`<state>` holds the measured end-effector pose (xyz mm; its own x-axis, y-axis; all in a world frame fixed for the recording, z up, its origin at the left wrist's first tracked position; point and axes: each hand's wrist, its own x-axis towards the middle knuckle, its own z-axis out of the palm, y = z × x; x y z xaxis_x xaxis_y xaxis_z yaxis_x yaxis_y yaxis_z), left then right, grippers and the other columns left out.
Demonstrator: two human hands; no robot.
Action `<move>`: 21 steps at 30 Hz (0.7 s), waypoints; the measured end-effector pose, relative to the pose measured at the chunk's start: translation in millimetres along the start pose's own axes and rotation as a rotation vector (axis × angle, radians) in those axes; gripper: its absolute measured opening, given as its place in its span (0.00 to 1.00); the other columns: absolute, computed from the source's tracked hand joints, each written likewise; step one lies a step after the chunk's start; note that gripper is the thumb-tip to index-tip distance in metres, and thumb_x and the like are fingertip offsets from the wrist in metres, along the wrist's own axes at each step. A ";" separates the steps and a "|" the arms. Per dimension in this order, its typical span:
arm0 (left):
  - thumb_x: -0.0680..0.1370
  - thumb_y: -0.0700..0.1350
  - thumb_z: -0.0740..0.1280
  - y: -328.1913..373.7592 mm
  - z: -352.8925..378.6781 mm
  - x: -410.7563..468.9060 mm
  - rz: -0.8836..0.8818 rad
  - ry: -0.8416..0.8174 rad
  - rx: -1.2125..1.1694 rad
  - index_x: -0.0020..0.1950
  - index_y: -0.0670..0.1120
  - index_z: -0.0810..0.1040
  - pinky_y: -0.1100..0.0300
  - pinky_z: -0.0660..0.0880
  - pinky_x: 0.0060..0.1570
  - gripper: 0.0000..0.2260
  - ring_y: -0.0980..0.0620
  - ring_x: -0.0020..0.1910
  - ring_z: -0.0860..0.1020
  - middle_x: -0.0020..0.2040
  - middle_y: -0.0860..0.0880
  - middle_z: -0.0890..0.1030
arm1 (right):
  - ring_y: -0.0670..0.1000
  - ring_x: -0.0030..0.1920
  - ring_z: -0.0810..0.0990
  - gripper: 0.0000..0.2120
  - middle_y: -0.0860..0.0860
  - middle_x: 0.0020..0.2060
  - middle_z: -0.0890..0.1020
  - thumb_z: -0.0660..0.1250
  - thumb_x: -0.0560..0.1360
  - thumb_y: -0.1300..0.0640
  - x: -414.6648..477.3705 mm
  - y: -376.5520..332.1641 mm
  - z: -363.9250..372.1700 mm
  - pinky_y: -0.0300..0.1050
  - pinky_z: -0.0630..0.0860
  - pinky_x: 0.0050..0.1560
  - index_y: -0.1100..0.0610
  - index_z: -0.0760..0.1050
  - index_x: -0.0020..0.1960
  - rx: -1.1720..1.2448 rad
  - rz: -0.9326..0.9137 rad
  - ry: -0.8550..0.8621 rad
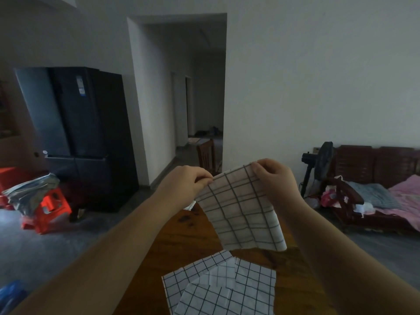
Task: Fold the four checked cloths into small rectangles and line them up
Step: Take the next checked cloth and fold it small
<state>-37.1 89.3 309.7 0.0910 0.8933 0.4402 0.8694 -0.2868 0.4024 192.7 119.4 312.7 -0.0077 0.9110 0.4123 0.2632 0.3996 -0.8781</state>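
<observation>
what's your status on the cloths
Both busy: left hand and right hand each pinch a top corner of one checked cloth, hanging over the table. Below it, other cloths lie overlapping, not lined up. Nothing in the way.

Home living room, dark fridge [75, 133], wooden sofa [377, 192] with bedding, standing fan [322, 162], wooden table [181, 242]

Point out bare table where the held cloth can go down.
Bare wood lies on the table left of the held cloth, between the left forearm and the loose cloths. A narrower strip runs right of those cloths, by the right forearm. The near middle is crowded with overlapping cloths.
</observation>
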 end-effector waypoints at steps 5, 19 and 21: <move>0.83 0.49 0.64 -2.1 -1.9 -1.7 0.008 0.016 -0.007 0.61 0.53 0.82 0.61 0.77 0.53 0.10 0.61 0.49 0.79 0.51 0.57 0.83 | 0.46 0.43 0.80 0.08 0.48 0.42 0.83 0.64 0.81 0.51 0.3 -1.7 1.9 0.38 0.72 0.38 0.51 0.82 0.50 -0.009 0.003 -0.020; 0.84 0.53 0.62 -8.0 -14.5 3.9 -0.010 -0.172 -0.018 0.62 0.58 0.78 0.63 0.74 0.52 0.09 0.63 0.53 0.77 0.52 0.62 0.79 | 0.45 0.42 0.82 0.08 0.45 0.39 0.85 0.66 0.80 0.51 1.8 -0.9 14.3 0.39 0.77 0.40 0.44 0.82 0.46 -0.056 -0.035 -0.089; 0.82 0.54 0.65 1.5 -13.3 7.6 0.025 -0.144 -0.149 0.66 0.57 0.77 0.64 0.74 0.54 0.13 0.65 0.54 0.76 0.54 0.63 0.79 | 0.41 0.37 0.81 0.08 0.45 0.37 0.85 0.66 0.80 0.51 1.2 -5.5 17.0 0.33 0.74 0.35 0.44 0.83 0.45 -0.082 -0.077 -0.112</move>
<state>-41.6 91.1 324.3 0.1892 0.9224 0.3366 0.7856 -0.3478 0.5116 174.8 120.0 313.9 -0.1374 0.8855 0.4438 0.3353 0.4632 -0.8204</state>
